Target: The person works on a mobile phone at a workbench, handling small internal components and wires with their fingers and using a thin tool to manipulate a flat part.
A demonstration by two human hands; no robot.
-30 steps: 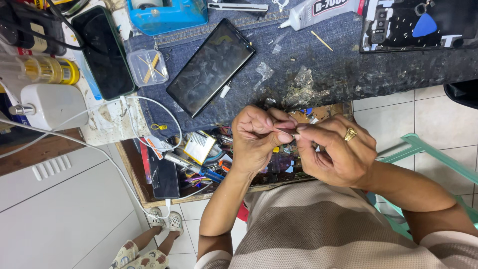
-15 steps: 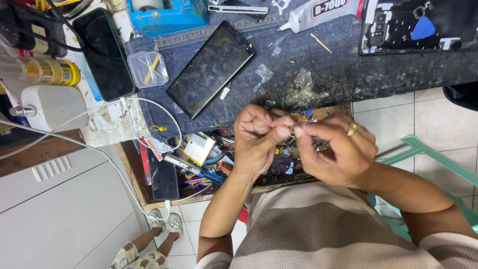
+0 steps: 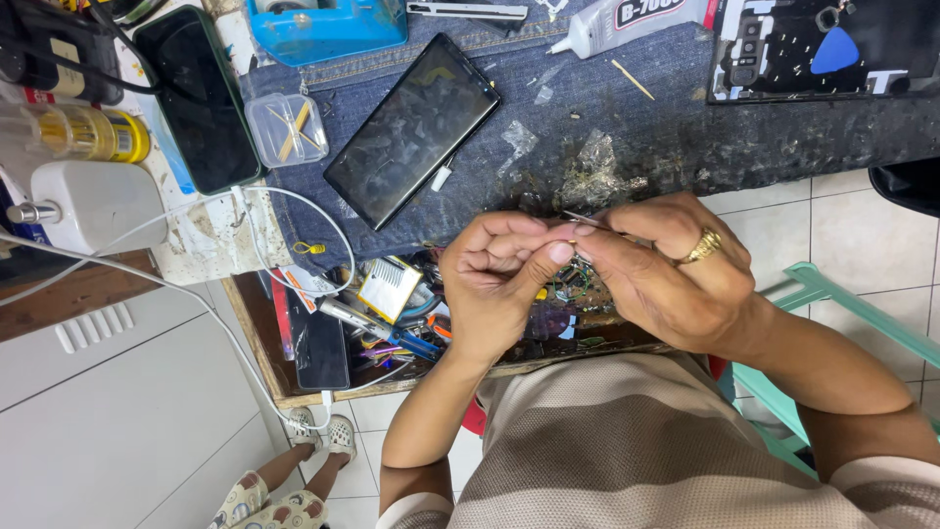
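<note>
My left hand (image 3: 494,279) and my right hand (image 3: 676,274) meet fingertip to fingertip above an open drawer (image 3: 294,392). The right hand, with a gold ring (image 3: 702,247), pinches a thin metal tool (image 3: 586,217) whose tip pokes out to the left. The left thumb and fingers are closed on a tiny part at that tip, too small to make out. A dark phone (image 3: 411,127) lies screen up on a denim cloth (image 3: 587,108) just beyond the hands.
The drawer holds clutter, including a second phone (image 3: 321,351). On the bench are another phone (image 3: 196,98), a small clear box (image 3: 286,127), a glue tube (image 3: 636,15), a blue device (image 3: 323,24), a white bottle (image 3: 88,201) and white cables (image 3: 245,211). Another person's feet (image 3: 313,436) stand at lower left. A green chair (image 3: 832,304) is at right.
Both hands have lifted slightly toward the bench edge and stayed pinched together. The fingers have shifted a little around the small part.
</note>
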